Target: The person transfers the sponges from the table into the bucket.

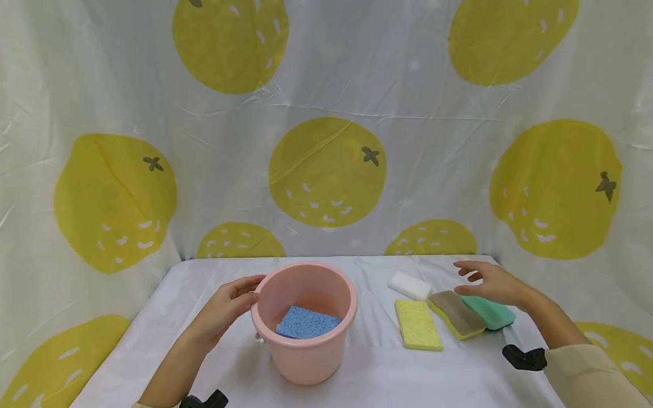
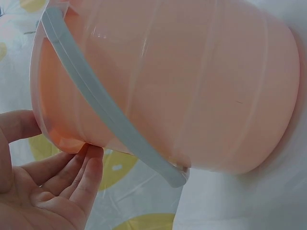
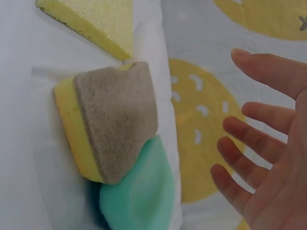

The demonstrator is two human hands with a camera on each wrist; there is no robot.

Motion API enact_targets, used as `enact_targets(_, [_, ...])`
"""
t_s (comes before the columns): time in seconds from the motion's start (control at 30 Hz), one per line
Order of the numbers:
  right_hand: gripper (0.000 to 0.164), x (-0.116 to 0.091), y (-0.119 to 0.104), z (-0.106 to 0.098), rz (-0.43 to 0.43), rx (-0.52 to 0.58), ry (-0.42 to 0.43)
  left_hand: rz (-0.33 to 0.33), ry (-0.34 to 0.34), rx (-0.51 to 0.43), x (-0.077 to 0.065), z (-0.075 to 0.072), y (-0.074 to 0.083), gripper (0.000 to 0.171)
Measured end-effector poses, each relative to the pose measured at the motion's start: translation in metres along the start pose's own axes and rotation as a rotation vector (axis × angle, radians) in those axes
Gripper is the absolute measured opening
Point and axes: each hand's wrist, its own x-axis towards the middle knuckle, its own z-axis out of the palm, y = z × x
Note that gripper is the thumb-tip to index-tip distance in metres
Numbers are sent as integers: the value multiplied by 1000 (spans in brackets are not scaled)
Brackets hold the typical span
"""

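A pink bucket [image 1: 306,357] stands on the white-covered table with a blue sponge [image 1: 308,323] inside it. My left hand [image 1: 227,311] grips the bucket's rim at its left side, thumb and fingers on either side of the edge, as the left wrist view shows. A grey handle [image 2: 103,100] hangs down along the bucket's side. Over at the right, my right hand [image 1: 490,283] hovers above a grey-and-yellow sponge [image 1: 459,314] and a green sponge [image 1: 490,311], its fingers spread and holding nothing. The grey-and-yellow sponge partly overlaps the green one.
A yellow sponge [image 1: 418,324] lies between the bucket and the grey-and-yellow sponge. Behind it is a white sponge block [image 1: 410,285]. A curtain [image 1: 418,187] printed with yellow fruit hangs behind the table [image 1: 219,374] and at both sides.
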Motion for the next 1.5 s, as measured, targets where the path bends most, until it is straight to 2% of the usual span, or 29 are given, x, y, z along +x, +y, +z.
enact_targets(0.33, [79,-17,38,14,136,0,62,10,-5,5,1,0,-1,53])
enact_targets(0.77, [84,-29,76,32,254,-4,45,-6,6,4,-1,1,0,53])
enact_targets(1.0, [91,-31,80,38,271,-30,65,0,5,4,0,0,-1,53])
enact_targets(1.27, [100,-30,80,40,311,-40,30,1,13,10,0,0,-1,52])
enact_targets(1.5, [94,-31,80,39,301,-40,44,7,6,15,-1,0,-1,52])
